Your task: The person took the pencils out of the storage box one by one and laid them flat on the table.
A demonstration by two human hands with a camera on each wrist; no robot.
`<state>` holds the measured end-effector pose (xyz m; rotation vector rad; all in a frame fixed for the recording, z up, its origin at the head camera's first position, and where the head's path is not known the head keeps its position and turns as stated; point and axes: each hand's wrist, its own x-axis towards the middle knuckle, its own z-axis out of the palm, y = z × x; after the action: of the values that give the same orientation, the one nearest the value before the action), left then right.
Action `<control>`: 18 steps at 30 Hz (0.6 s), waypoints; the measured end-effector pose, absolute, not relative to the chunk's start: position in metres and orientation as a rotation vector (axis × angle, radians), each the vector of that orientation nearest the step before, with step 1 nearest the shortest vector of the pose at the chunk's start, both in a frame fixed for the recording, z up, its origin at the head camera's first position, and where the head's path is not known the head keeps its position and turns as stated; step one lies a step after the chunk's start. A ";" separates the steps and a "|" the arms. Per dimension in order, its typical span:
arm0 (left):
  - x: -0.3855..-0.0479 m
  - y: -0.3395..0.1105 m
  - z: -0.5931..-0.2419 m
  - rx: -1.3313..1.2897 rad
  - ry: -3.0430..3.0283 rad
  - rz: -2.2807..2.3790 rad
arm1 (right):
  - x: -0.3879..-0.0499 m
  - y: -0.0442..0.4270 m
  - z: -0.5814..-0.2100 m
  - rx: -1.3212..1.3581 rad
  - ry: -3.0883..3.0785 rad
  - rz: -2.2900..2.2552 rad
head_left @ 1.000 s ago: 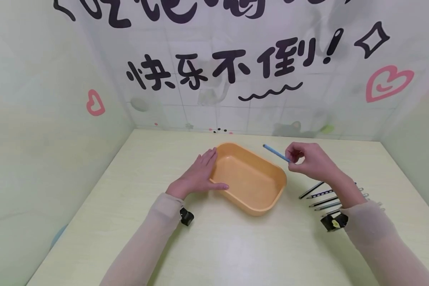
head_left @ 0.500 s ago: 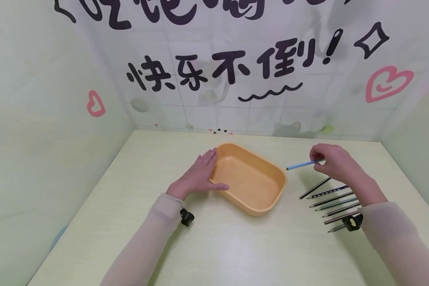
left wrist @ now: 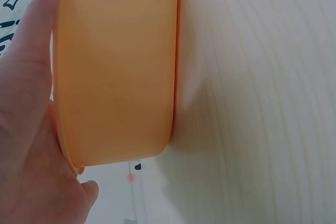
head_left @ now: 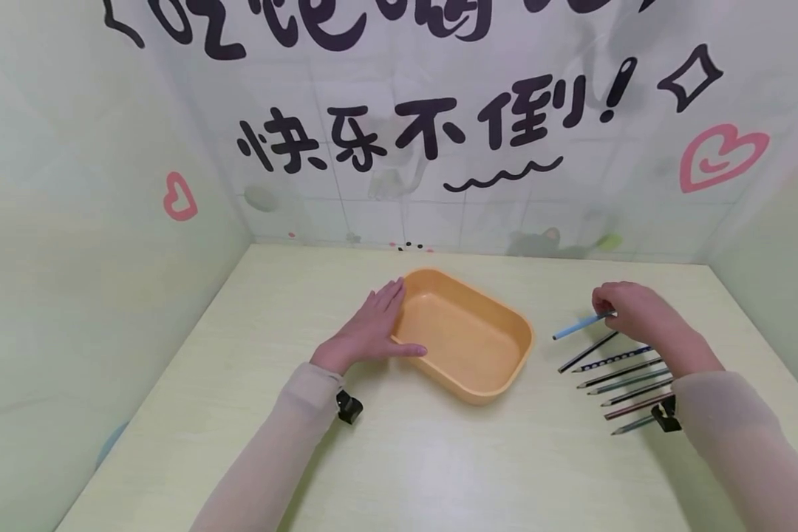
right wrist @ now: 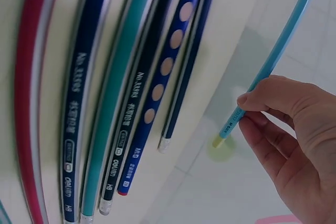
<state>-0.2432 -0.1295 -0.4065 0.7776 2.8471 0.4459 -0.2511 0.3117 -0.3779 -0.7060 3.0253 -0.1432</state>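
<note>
My left hand (head_left: 366,332) rests at the left end of an orange plastic tray (head_left: 462,395), its fingers straight along the rim and its thumb over the near edge. In the left wrist view the outer wall of the tray (left wrist: 118,77) stands beside the hand (left wrist: 31,129). My right hand (head_left: 645,321) pinches a light blue pencil (head_left: 578,327) near one end, between thumb and fingers. That pencil slants above the table, just beyond a row of pencils (head_left: 621,380). In the right wrist view, the pinched pencil (right wrist: 273,59) shows a yellowish end below the hand (right wrist: 294,135).
The row holds several pencils side by side, among them a dark red one (right wrist: 29,77), a teal one (right wrist: 113,93) and a blue one with pale round dots (right wrist: 163,77). A pale wall (head_left: 386,214) with black lettering closes off the table's (head_left: 439,473) back edge.
My right hand has moved right and toward the row with the light blue pencil, which has turned to slant alongside the other pencils. The left hand stays on the tray.
</note>
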 end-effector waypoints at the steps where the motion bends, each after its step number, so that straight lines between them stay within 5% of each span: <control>1: -0.243 -0.129 -0.407 0.777 2.846 0.442 | -0.252 0.312 -0.380 -0.706 3.018 -0.129; 18: -0.242 -0.128 -0.409 0.785 2.855 0.455 | -0.266 0.309 -0.397 -0.653 2.891 -0.104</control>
<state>-0.2422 -0.1284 -0.4086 0.7845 2.8546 0.4548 -0.2663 0.3086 -0.3965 -0.6533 2.8911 -0.1038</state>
